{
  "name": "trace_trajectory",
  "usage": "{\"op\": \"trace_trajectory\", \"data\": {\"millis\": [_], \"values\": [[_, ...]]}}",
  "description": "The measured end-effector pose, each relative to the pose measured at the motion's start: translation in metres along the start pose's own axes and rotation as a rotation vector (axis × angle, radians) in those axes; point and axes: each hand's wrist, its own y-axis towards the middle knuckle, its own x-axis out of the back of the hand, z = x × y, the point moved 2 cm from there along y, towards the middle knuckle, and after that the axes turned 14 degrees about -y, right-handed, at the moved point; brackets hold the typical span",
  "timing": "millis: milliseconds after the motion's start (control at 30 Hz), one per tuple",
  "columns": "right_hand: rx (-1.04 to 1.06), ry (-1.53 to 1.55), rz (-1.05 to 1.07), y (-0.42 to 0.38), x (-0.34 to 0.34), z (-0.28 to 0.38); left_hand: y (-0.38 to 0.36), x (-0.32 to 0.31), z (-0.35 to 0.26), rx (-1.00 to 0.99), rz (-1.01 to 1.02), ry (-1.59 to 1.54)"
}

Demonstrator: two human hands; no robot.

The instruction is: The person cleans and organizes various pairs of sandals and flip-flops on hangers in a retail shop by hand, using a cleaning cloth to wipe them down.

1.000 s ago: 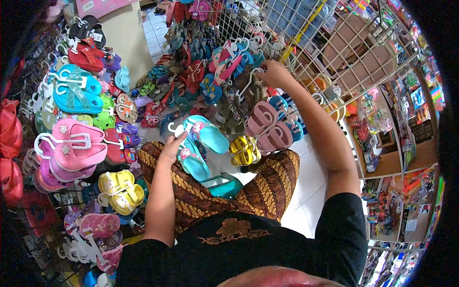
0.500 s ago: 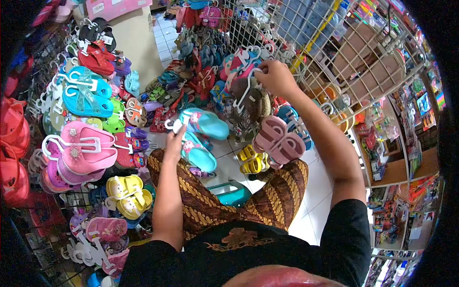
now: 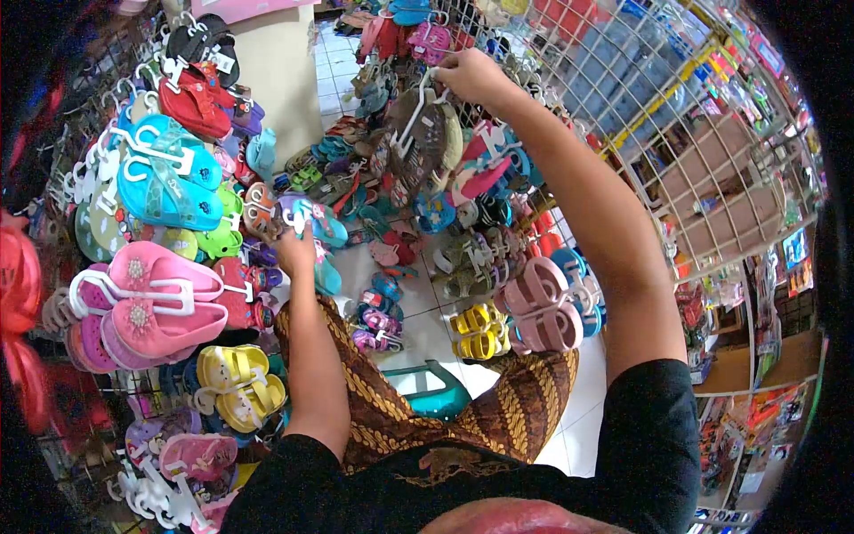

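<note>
My left hand point(image 3: 296, 251) is closed on the white hanger of a pair of light-blue sandals point(image 3: 326, 228), near the left rack. Part of that pair is hidden behind the hand. Raised at the upper middle, my right hand point(image 3: 474, 78) grips the top of a white hanger point(image 3: 418, 116). Dark grey-brown shoes point(image 3: 415, 147) hang below it. Between my arms, several small purple and blue sandals point(image 3: 381, 319) lie on the tiled floor.
Pink shoes point(image 3: 166, 303), turquoise sandals point(image 3: 169, 173) and yellow sandals point(image 3: 238, 384) hang at the left. Mauve sandals point(image 3: 544, 307) and small yellow ones point(image 3: 478, 329) are by my right knee. A wire grid point(image 3: 658, 116) stands at the right, a teal stool point(image 3: 436, 392) between my legs.
My left hand has moved left with the light-blue sandals, closer to the left rack. My right hand has moved up and left, and the dark shoes have shifted left with it.
</note>
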Motion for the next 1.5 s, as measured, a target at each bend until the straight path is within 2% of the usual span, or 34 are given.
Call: {"op": "trace_trajectory", "data": {"millis": [33, 67, 133, 167, 267, 300, 400, 433, 567, 633, 800, 967, 1067, 1167, 1233, 1333, 1367, 1467, 1500], "values": [[-0.01, -0.023, 0.021, 0.018, -0.007, -0.003, -0.007, -0.006, 0.002, -0.05, -0.052, 0.025], [-0.034, -0.022, 0.018, 0.04, -0.016, -0.01, -0.011, -0.012, 0.009, 0.072, 0.051, 0.071], [-0.082, -0.02, 0.017, 0.082, -0.043, -0.027, -0.01, -0.023, 0.007, 0.086, 0.142, 0.063], [-0.044, 0.112, 0.023, 0.094, -0.05, -0.033, -0.012, -0.027, 0.0, 0.058, 0.174, 0.019], [-0.053, 0.119, 0.023, 0.128, -0.062, -0.039, -0.006, -0.05, 0.01, -0.131, 0.202, -0.002], [-0.093, 0.207, 0.041, 0.141, -0.073, -0.049, -0.003, -0.053, 0.013, -0.091, 0.26, 0.02], [-0.239, 0.36, 0.113, 0.16, -0.085, -0.061, -0.004, -0.049, 0.004, -0.023, 0.271, 0.022], [-0.257, 0.473, 0.08, 0.165, -0.095, -0.072, -0.003, -0.045, 0.001, -0.005, 0.277, 0.021], [-0.421, 0.315, 0.055, 0.204, -0.128, -0.119, -0.001, -0.039, -0.004, 0.03, 0.285, -0.01], [-0.355, 0.357, 0.072, 0.191, -0.12, -0.118, 0.001, -0.036, -0.004, 0.039, 0.287, -0.013], [-0.356, 0.276, 0.162, 0.191, -0.123, -0.136, 0.004, -0.042, 0.002, 0.056, 0.297, -0.056], [0.255, -1.069, 0.582, 0.184, -0.095, -0.126, 0.004, -0.042, 0.0, 0.062, 0.291, -0.079], [0.73, -1.18, 0.322, 0.178, -0.098, -0.135, 0.004, -0.039, -0.004, 0.067, 0.306, -0.072], [-0.063, -0.374, 0.245, 0.178, -0.09, -0.141, 0.004, -0.041, -0.001, 0.066, 0.312, -0.092], [-0.037, -0.438, 0.238, 0.155, -0.05, -0.118, 0.003, -0.042, -0.001, 0.067, 0.319, -0.085], [-0.383, -0.088, 0.188, 0.103, 0.022, -0.046, 0.004, -0.044, 0.002, 0.04, 0.314, -0.055], [-0.261, -0.38, 0.009, 0.116, 0.02, -0.057, 0.005, -0.049, 0.008, 0.014, 0.298, -0.063], [-0.131, -0.826, 0.187, 0.14, 0.01, -0.077, -0.002, -0.044, -0.001, -0.029, 0.307, -0.087], [-0.129, -0.886, 0.358, 0.119, 0.029, -0.052, -0.005, -0.04, -0.007, -0.038, 0.321, -0.093]]}}
